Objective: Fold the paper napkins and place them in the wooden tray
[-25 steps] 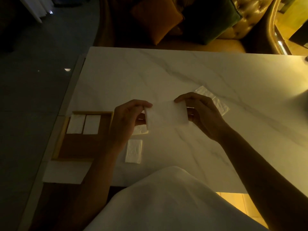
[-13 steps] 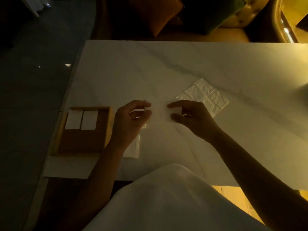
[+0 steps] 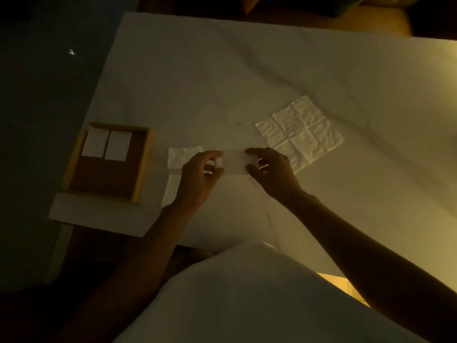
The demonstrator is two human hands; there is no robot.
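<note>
Table (image 3: 222, 78): pale white marble with faint grey veins, tinted yellow toward the right. Tray (image 3: 142, 167): light yellowish wood rim, brown floor. Two napkins in the tray (image 3: 106, 145): plain white. Unfolded napkin (image 3: 300, 133): pale cream-white, crinkled, with a grid of creases. Napkin between the hands (image 3: 233, 162): white. Folded napkins by the tray (image 3: 181, 155): white. Garment (image 3: 247, 298): white. Floor (image 3: 37, 82): dark grey-blue.
</note>
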